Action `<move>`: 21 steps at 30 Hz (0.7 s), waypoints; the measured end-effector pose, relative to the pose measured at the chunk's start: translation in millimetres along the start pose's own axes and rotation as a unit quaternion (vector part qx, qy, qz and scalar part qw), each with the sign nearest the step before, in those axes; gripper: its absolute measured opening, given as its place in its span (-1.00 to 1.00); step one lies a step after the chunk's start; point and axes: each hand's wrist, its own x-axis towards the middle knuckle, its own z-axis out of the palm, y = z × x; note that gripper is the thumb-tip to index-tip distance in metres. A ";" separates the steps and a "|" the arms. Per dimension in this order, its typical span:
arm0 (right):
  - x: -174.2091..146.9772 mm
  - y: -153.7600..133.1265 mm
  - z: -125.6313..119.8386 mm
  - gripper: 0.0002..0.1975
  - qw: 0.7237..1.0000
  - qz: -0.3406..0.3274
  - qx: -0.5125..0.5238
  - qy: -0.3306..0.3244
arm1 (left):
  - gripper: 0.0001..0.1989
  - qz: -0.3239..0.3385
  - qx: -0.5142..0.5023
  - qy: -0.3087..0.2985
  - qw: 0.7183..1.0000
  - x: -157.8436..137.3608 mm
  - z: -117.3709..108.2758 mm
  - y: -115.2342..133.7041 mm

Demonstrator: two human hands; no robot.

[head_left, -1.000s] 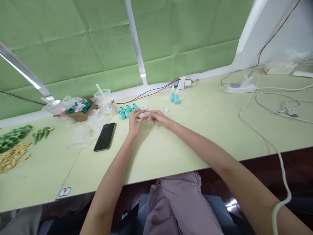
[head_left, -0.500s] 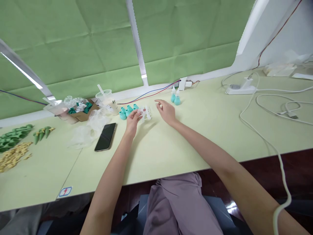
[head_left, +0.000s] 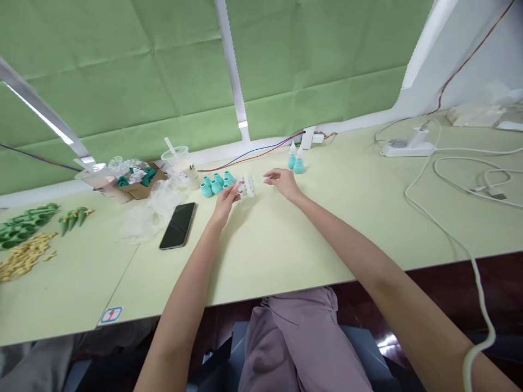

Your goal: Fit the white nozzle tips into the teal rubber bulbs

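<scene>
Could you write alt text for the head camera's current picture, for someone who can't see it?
A person's left hand holds a small pale piece and the right hand pinches a small white piece over a light table. Turquoise bulbs stand beyond the hands, the two farther right with white tips; a phone lies to the left.

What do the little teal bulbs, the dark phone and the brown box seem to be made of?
Teal bulbs: plastic or rubber, unclear which; smooth, evenly coloured, softly shiny. Dark phone: probably glass-fronted, glossy; its black face shows faint reflections. Brown box: likely cardboard, matte, judging by its plain, thin-looking sides.
</scene>
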 end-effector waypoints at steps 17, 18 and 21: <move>-16.7 -24.8 29.5 -0.70 0.964 0.003 0.255 -0.070 | -0.68 0.031 0.021 0.021 0.999 -5.6 10.5 11.9; -16.6 -24.5 29.5 -0.69 0.965 0.003 0.252 -0.072 | -0.68 0.036 0.027 0.022 0.999 -5.5 10.4 12.0; -15.9 -24.0 28.7 -0.67 0.968 -0.006 0.239 -0.078 | -0.69 0.042 0.045 0.022 0.998 -5.9 10.2 12.2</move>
